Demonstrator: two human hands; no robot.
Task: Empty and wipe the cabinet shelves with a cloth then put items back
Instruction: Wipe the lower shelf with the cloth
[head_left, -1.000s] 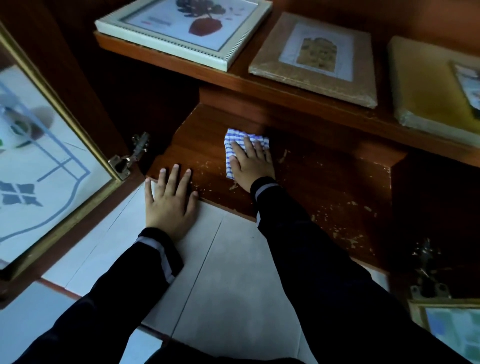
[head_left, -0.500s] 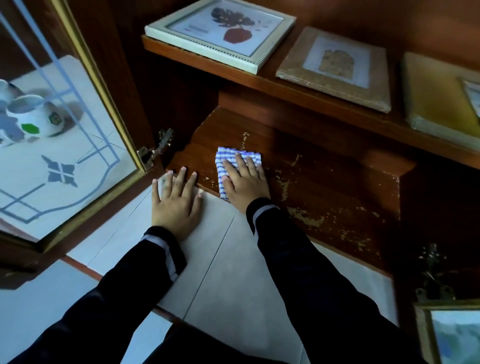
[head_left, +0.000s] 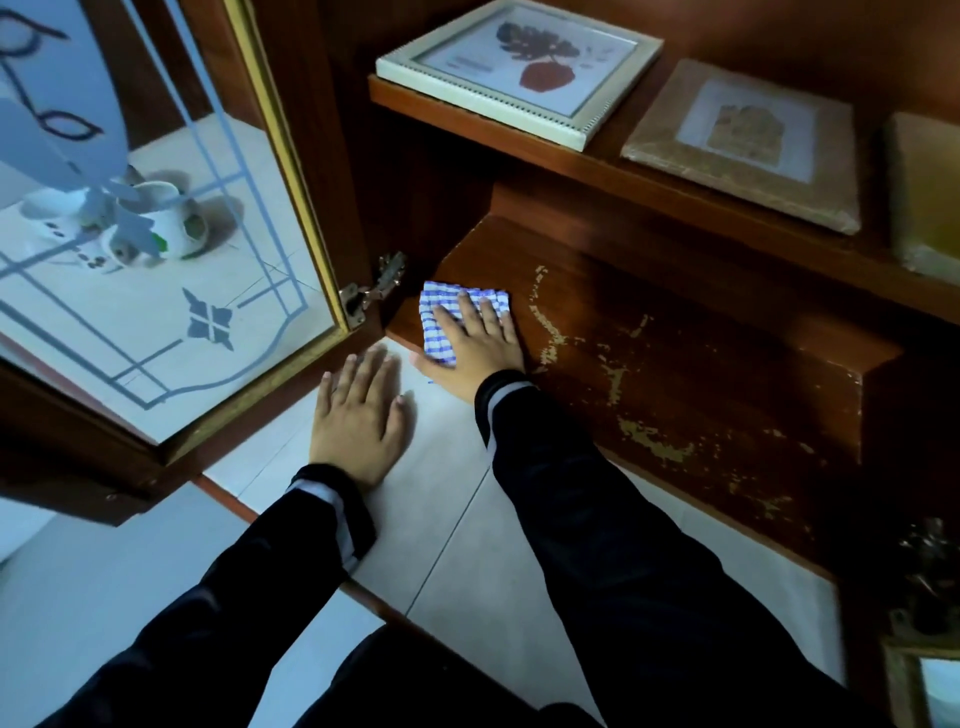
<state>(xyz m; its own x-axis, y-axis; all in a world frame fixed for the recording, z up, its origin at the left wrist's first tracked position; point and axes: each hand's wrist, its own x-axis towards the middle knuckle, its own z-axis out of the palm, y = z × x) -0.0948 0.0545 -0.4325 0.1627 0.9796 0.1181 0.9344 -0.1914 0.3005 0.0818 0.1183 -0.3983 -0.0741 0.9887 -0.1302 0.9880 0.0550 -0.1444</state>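
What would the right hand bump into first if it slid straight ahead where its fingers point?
Probably the cabinet's dark back wall, below the upper shelf. The right hand and cloth have only bare bottom shelf ahead, though depth is unclear.

The cloth (head_left: 441, 317) is being pressed onto the bottom shelf (head_left: 701, 374) at its front left corner, under the flat right hand (head_left: 480, 345). The left hand (head_left: 358, 415) is being rested flat on the floor (head_left: 493, 545), just in front of the bottom shelf's left end and just beside the right hand. The cabinet door (head_left: 171, 332) is being held open by a hinge (head_left: 374, 291) at the bottom shelf's left. Cups (head_left: 166, 228) are being seen through the door's pane, left of the bottom shelf. Above the bottom shelf, the upper shelf (head_left: 649, 182) is being loaded with three things lying flat: a first frame (head_left: 519, 67) over the left end, a second frame (head_left: 743, 140) over the middle, and a flat item (head_left: 924, 197) over the right end.
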